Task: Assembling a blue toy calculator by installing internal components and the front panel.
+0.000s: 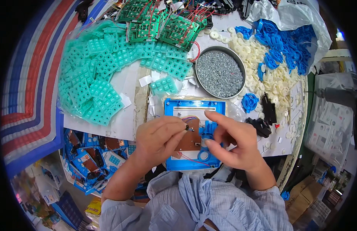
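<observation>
In front of me lies an open blue plastic housing (168, 134) with a brown circuit board (182, 145) and thin wires inside. My left hand (157, 138) is closed in a pinch over the board. Its fingertips hold a small black part (187, 127), too small to name. Over the housing's right side is my right hand (238, 140), thumb and index finger spread apart and the other fingers curled. Between them sits a blue plastic fitting (208, 129); I cannot tell whether the thumb touches it. Below that fitting is a blue ring (204, 155).
Behind the housing stands a round metal bowl (244, 73) of screws. Turquoise keypads (105, 77) are heaped left, green circuit boards (178, 30) at the back. Cream discs (259, 57), blue plastic parts (278, 38) and black pieces (268, 107) lie right. Blue assemblies (86, 165) fill the lower left.
</observation>
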The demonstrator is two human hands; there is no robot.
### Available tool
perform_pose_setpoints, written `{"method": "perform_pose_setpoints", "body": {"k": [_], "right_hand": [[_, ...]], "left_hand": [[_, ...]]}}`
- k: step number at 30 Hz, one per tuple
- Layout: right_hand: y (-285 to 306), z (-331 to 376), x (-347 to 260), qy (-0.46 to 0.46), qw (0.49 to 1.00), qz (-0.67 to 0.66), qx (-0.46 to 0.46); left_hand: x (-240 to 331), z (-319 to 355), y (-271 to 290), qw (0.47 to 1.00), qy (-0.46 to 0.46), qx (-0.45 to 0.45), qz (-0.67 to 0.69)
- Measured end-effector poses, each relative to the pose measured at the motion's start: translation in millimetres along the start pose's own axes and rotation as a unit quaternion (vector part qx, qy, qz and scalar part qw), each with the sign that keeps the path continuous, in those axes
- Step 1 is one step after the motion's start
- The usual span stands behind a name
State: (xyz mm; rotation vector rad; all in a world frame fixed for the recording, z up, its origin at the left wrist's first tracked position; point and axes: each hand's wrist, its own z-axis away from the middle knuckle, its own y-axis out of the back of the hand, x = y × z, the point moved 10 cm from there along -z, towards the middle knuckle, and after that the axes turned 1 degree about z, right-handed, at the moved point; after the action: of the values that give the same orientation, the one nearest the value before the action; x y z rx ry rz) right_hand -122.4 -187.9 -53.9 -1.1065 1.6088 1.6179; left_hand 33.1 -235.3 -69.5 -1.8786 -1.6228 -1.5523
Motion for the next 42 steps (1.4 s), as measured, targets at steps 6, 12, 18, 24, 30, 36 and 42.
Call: {"method": "perform_pose_setpoints", "body": {"k": [6, 12, 18, 24, 30, 36, 42], "right_hand": [[-20, 1, 0, -0.006, 0.996, 0.039, -0.078], [1, -4, -1, -0.006, 0.999, 0.000, -0.034], [47, 5, 2, -0.019, 0.997, 0.005, 0.070], [119, 26, 0, -0.029, 0.931, -0.165, 0.325], [107, 15, -4, -0.023, 0.932, -0.192, 0.306], [145, 10, 16, -0.003, 0.903, -0.214, 0.372], [186, -53, 36, 0.028, 0.896, -0.220, 0.384]], "left_hand": [[7, -3, -6, 1.000, -0.022, -0.004, -0.020], [3, -2, -3, 1.000, -0.003, 0.010, -0.006], [-15, -2, -2, 0.990, 0.123, 0.005, 0.066], [-25, 2, -4, 0.964, 0.173, 0.037, 0.197], [-36, 8, -8, 0.948, 0.201, 0.035, 0.243], [1, -11, 4, 0.998, 0.002, -0.006, -0.058], [17, -9, -18, 0.982, -0.089, -0.131, -0.102]]}}
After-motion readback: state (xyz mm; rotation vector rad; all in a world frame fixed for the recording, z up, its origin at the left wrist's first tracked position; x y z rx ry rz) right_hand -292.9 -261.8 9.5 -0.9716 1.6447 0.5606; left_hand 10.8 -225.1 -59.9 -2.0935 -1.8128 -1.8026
